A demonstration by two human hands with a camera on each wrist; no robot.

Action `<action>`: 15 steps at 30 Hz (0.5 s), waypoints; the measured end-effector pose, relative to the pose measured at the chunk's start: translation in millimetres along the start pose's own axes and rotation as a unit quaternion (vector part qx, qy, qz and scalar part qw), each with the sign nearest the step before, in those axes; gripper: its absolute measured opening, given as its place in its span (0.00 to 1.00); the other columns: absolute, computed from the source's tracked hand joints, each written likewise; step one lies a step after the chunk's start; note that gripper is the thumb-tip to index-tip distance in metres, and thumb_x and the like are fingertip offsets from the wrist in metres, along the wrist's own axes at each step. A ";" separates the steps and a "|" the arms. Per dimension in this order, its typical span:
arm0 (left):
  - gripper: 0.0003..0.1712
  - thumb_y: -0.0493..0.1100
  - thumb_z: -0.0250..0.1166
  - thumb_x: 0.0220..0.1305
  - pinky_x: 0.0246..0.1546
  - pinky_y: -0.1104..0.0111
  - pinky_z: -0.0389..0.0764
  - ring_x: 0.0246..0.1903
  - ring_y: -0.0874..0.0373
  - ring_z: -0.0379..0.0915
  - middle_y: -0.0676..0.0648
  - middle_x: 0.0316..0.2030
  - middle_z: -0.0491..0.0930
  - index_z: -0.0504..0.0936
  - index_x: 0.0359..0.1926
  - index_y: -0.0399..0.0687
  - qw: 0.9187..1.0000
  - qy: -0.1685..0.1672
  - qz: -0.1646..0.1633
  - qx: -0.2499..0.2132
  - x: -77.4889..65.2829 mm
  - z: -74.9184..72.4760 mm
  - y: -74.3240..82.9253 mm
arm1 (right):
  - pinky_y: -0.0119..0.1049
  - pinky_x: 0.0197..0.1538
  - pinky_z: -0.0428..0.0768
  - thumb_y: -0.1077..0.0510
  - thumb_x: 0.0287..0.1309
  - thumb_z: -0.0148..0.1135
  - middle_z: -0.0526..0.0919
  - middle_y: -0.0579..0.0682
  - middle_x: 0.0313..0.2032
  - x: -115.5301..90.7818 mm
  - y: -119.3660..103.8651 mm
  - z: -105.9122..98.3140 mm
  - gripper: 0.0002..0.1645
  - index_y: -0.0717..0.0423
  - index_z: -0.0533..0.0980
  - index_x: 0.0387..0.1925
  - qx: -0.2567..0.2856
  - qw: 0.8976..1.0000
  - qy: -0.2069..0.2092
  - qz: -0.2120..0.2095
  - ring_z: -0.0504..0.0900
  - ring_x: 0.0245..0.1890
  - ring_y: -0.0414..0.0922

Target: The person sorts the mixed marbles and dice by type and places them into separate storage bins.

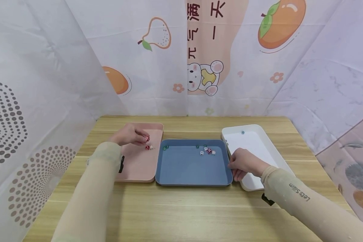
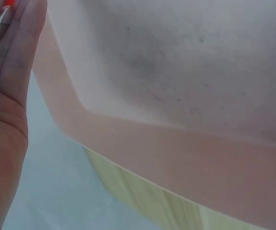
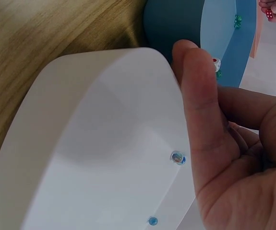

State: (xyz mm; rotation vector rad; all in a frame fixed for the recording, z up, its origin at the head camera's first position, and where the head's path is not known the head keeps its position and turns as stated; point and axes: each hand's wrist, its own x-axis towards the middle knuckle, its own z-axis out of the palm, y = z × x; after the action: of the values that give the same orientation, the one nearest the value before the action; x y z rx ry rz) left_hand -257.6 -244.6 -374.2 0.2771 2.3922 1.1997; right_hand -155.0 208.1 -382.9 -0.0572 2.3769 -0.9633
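My left hand (image 1: 129,134) is over the pink tray (image 1: 136,169) and pinches a red die (image 1: 147,138) with white dots at its fingertips. Below those fingers, another red die (image 1: 147,147) and a white die (image 1: 151,147) lie in that tray. My right hand (image 1: 244,162) grips the right rim of the blue tray (image 1: 187,171), its fingers on the outer side beside the white tray. At the blue tray's far right, a white die (image 1: 201,153) lies near a red die (image 1: 209,151) and more white dice. Small green dice (image 1: 165,147) lie along its far side.
The white tray (image 1: 261,144) stands at the right and holds small clear-blue beads (image 3: 178,157). All three trays stand side by side on a wood-grain table (image 1: 181,211). A printed curtain (image 1: 157,77) hangs behind and at both sides.
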 end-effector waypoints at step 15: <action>0.16 0.30 0.67 0.67 0.43 0.62 0.89 0.41 0.52 0.87 0.35 0.46 0.87 0.84 0.54 0.29 0.998 0.019 -0.040 0.035 -9.0 -1.3 -13.6 | 0.38 0.26 0.87 0.66 0.68 0.60 0.84 0.56 0.20 -0.1 1.2 1.0 0.10 0.67 0.80 0.31 0.002 1.000 0.003 -0.002 0.85 0.18 0.45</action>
State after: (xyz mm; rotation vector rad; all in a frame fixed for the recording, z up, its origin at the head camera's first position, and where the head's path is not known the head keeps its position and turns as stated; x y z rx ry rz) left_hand -250.0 -257.1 -381.6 0.1792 2.4572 1.0968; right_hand -154.2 208.4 -384.1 -0.0573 2.3810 -0.9705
